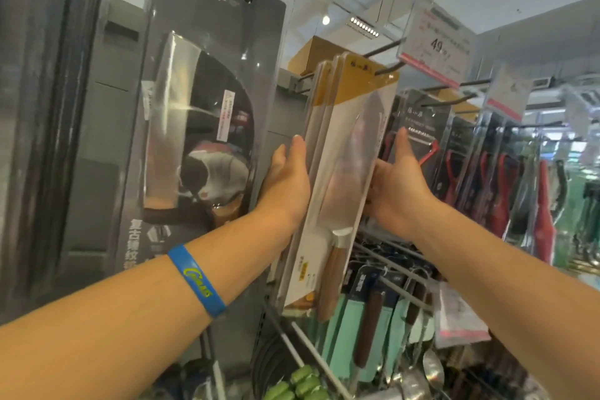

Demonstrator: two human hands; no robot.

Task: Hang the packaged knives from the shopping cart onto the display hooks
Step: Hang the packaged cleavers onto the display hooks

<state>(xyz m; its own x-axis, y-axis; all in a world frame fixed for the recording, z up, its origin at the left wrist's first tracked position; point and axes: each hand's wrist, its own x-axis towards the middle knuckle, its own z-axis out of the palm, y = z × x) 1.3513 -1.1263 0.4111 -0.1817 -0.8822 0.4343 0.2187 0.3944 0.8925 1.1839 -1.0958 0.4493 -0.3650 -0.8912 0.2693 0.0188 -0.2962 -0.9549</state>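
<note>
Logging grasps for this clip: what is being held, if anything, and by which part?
The hanging knife packs, pressed between both hands at mid-height: left hand flat on the stack's left side, right hand at the front pack's right edge, fingertips hidden.

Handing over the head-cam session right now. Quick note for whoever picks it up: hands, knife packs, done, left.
Left hand: open, fingers straight, flat against the left side of the yellow-topped knife packs.
Right hand: at the stack's right edge, thumb up. Its fingers are hidden, so the grip is unclear.
Packs: several hang together on the display hook, which carries a price tag at its tip.
Done: the front pack's card is on the hook.
Left: probably square the stack and let go. The cart is out of view, so remaining packs are unknown.
</note>
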